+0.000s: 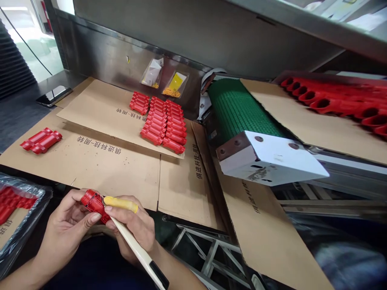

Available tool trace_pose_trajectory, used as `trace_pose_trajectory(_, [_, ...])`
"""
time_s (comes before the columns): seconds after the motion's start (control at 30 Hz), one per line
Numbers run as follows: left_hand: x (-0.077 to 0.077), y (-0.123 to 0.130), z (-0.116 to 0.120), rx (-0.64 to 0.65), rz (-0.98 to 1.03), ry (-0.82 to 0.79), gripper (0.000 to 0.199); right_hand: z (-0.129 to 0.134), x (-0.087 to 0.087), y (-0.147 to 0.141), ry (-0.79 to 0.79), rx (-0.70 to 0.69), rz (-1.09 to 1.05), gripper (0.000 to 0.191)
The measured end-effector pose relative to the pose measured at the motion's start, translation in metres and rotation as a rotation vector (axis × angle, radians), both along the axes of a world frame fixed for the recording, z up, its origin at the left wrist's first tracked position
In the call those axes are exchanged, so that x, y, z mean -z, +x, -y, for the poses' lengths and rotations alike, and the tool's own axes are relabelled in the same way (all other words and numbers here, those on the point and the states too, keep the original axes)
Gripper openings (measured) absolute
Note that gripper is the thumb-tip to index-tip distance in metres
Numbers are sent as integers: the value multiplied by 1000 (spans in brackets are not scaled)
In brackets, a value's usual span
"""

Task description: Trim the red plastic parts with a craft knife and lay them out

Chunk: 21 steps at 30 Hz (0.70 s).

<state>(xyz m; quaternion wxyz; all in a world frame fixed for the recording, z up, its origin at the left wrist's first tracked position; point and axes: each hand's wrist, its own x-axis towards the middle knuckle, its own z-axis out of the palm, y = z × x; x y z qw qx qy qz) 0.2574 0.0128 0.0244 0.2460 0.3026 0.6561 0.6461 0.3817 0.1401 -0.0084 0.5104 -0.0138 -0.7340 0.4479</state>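
Close to my body, my left hand (68, 223) pinches a ribbed red plastic tube piece (94, 201) between thumb and fingers. Dark openings show on the side of the piece. My right hand (137, 225) is closed around a slim cream-handled tool (134, 245) with a black end, held like a pen against the piece. The tool's working tip is hidden, so its kind is unclear. A yellow finger cot (121, 204) covers my right index finger. Two similar red pieces (41, 140) lie on the cardboard at left, and rows of them (163, 121) lie farther back.
Cardboard sheets (99, 169) cover the bench. A green conveyor belt (242, 106) with a white metal end cover (272, 161) stands right. Red tubes (332, 102) lie on cardboard beyond it. Lower left is a plastic-lined bin (39, 209); a phone (54, 96) and small bags (176, 84) lie behind.
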Motion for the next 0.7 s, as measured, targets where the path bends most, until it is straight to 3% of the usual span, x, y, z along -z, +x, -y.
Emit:
trace_pose_trajectory(0.53, [3,4,-1,-23,-6,11,14,10,1,5,-34,56,20,35])
trace_pose_trajectory(0.7, [3,4,0,-29,21,7,14,9,0,7,-64,7,4,29])
